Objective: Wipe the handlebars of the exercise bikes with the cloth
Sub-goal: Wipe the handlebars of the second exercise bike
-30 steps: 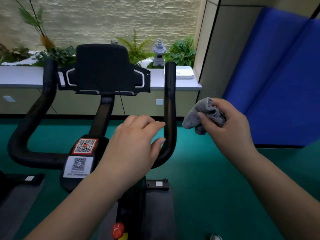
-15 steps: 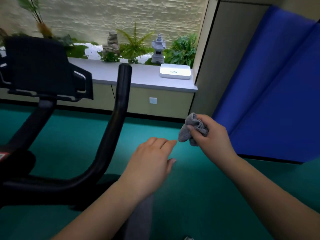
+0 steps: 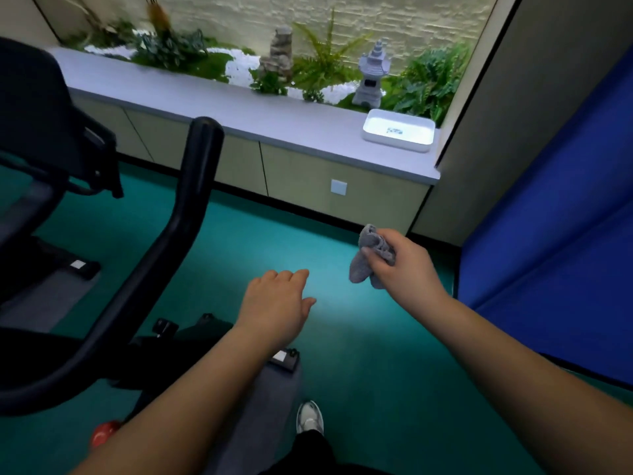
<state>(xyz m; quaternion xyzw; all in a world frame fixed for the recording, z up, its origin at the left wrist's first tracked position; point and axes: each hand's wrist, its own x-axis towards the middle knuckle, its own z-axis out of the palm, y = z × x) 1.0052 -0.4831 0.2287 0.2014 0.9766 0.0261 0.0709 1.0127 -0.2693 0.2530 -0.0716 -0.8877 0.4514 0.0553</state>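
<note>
Even, soft indoor light, a pale bright patch on the green floor, motion blur on plants at top left, wide-angle bending at edges, dark handlebar without detail.

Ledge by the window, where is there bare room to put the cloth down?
The ledge lies bare from the bike's handlebar across to the white tray. The right end is crowded: the tray fills it up to the wall corner.
</note>
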